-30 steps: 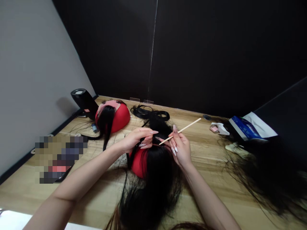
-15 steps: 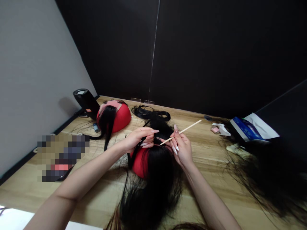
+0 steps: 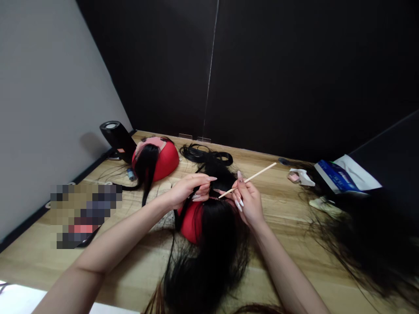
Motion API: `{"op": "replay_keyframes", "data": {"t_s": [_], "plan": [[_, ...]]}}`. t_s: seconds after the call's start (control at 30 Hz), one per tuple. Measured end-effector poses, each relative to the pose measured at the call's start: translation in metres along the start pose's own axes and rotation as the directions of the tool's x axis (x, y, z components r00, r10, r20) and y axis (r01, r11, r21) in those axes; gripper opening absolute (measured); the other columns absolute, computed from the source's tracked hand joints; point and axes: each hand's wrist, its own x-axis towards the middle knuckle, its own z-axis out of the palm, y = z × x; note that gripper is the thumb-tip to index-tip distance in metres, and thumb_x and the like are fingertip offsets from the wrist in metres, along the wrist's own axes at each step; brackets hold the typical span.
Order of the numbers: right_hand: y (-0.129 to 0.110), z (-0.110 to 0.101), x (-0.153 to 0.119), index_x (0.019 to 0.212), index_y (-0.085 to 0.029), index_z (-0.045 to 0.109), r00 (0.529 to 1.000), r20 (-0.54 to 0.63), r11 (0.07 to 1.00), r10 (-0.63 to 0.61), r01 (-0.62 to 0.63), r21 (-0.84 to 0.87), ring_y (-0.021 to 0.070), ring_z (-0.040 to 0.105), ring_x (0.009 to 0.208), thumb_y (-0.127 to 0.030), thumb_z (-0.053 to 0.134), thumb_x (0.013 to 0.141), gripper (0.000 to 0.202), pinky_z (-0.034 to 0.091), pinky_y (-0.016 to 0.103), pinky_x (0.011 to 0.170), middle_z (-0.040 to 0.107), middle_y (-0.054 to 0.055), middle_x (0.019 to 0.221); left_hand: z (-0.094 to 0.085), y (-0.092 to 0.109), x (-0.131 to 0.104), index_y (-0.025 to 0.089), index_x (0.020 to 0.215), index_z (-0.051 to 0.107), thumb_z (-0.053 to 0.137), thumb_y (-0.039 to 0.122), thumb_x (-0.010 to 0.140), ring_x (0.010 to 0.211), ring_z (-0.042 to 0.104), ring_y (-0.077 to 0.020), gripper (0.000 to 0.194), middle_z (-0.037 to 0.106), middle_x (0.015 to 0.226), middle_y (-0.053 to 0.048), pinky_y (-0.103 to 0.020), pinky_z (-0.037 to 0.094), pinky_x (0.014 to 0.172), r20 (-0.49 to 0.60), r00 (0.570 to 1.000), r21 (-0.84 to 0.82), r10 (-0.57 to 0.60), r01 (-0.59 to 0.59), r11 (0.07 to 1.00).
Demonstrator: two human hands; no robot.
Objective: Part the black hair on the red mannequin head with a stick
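Note:
A red wig cap (image 3: 191, 222) on a rounded form sits in front of me, with long black hair (image 3: 219, 244) hanging from it toward me. At its upper left, my left hand (image 3: 193, 189) is closed in a pinch, a dark strand of hair running between its fingers. My right hand (image 3: 247, 198) grips a thin pale wooden stick (image 3: 258, 174) between thumb and fingers. The stick's lower end points left to a parting at the top of the cap. Its very tip and any fine strands there are too small to make out.
A second red wig cap (image 3: 168, 159) stands at the back left beside a black cylinder (image 3: 118, 139). Loops of black hair (image 3: 209, 155) lie behind. To the right are a blue-and-white tissue pack (image 3: 340, 176), a pink block (image 3: 293, 177) and a mass of loose black hair (image 3: 369, 240).
Almost nothing differs. The stick's upper end has shifted very slightly up and right with my right hand; my left hand stays in place.

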Motion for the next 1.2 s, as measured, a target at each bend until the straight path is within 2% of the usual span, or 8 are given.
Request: {"op": "replay_keyframes", "data": {"t_s": [0.1, 0.27, 0.43, 0.6, 0.7, 0.83, 0.97, 1.2], "plan": [[0.000, -0.001, 0.001, 0.066, -0.017, 0.056, 1.000, 0.004, 1.000, -0.010, 0.010, -0.017, 0.0016, 0.031, 0.033, -0.053, 0.076, 0.072, 0.041, 0.055, 0.022, 0.050, 0.040, -0.011, 0.039, 0.001, 0.000, 0.000, 0.012, 0.053, 0.043, 0.064, 0.022, 0.081, 0.039, 0.031, -0.0023, 0.036, 0.036, 0.048, 0.006, -0.018, 0.026, 0.041, 0.007, 1.000, 0.006, 0.001, -0.001, 1.000], [-0.001, 0.000, 0.000, 0.065, -0.018, 0.054, 1.000, 0.019, 1.000, -0.007, 0.008, -0.029, 0.0017, 0.029, 0.034, -0.055, 0.075, 0.072, 0.043, 0.058, 0.026, 0.055, 0.038, -0.012, 0.040, 0.001, 0.000, 0.000, 0.013, 0.053, 0.042, 0.061, 0.022, 0.084, 0.039, 0.032, -0.0029, 0.037, 0.036, 0.049, 0.005, -0.019, 0.028, 0.042, 0.010, 1.000, 0.019, 0.009, -0.009, 1.000], [-0.001, -0.002, 0.000, 0.067, -0.018, 0.056, 0.999, 0.000, 0.999, -0.032, 0.032, -0.034, 0.0032, 0.031, 0.035, -0.058, 0.069, 0.076, 0.043, 0.056, 0.025, 0.051, 0.040, -0.011, 0.042, -0.001, -0.003, 0.001, 0.012, 0.056, 0.046, 0.060, 0.022, 0.085, 0.040, 0.031, -0.0032, 0.033, 0.036, 0.050, 0.005, -0.019, 0.027, 0.042, -0.005, 0.999, -0.005, 0.033, -0.033, 0.999], [-0.006, -0.002, -0.004, 0.071, -0.018, 0.058, 0.981, 0.103, 0.981, -0.162, 0.171, -0.092, 0.0042, 0.037, 0.040, -0.053, 0.063, 0.084, 0.037, 0.055, 0.025, 0.056, 0.041, -0.009, 0.048, -0.002, -0.004, 0.000, 0.014, 0.053, 0.041, 0.057, 0.026, 0.088, 0.039, 0.036, -0.0045, 0.040, 0.036, 0.047, 0.006, -0.021, 0.031, 0.044, 0.022, 0.993, 0.085, 0.114, -0.116, 0.990], [-0.012, 0.000, -0.013, 0.073, -0.019, 0.057, 0.952, 0.168, 0.924, -0.255, 0.291, -0.248, 0.0046, 0.037, 0.040, -0.048, 0.053, 0.093, 0.035, 0.050, 0.021, 0.051, 0.042, -0.008, 0.049, -0.002, -0.002, -0.005, 0.015, 0.054, 0.041, 0.055, 0.032, 0.092, 0.042, 0.044, -0.0068, 0.043, 0.039, 0.046, 0.005, -0.023, 0.036, 0.049, 0.071, 0.984, 0.259, 0.163, -0.176, 0.950], [-0.017, 0.001, -0.023, 0.077, -0.019, 0.060, 0.898, 0.240, 0.786, -0.368, 0.439, -0.436, 0.0062, 0.045, 0.048, -0.038, 0.047, 0.097, 0.031, 0.045, 0.019, 0.050, 0.046, -0.005, 0.058, 0.000, 0.002, -0.013, 0.014, 0.057, 0.046, 0.052, 0.038, 0.094, 0.047, 0.047, -0.0076, 0.044, 0.048, 0.050, 0.003, -0.024, 0.037, 0.053, 0.096, 0.973, 0.430, 0.210, -0.231, 0.873], [-0.017, 0.000, -0.027, 0.081, -0.020, 0.062, 0.843, 0.298, 0.665, -0.447, 0.536, -0.520, 0.0071, 0.047, 0.053, -0.030, 0.044, 0.099, 0.028, 0.045, 0.020, 0.055, 0.048, -0.004, 0.062, 0.000, 0.003, -0.015, 0.014, 0.059, 0.051, 0.050, 0.041, 0.094, 0.048, 0.046, -0.0083, 0.045, 0.049, 0.051, 0.002, -0.024, 0.036, 0.052, 0.086, 0.972, 0.472, 0.221, -0.235, 0.850], [-0.018, 0.001, -0.031, 0.082, -0.020, 0.063, 0.806, 0.295, 0.553, -0.512, 0.573, -0.606, 0.0081, 0.051, 0.055, -0.022, 0.047, 0.098, 0.023, 0.044, 0.022, 0.057, 0.052, -0.003, 0.064, -0.001, 0.002, -0.016, 0.014, 0.059, 0.052, 0.048, 0.040, 0.096, 0.050, 0.047, -0.0093, 0.045, 0.050, 0.052, 0.002, -0.025, 0.036, 0.053, 0.094, 0.973, 0.522, 0.213, -0.230, 0.821]]}}
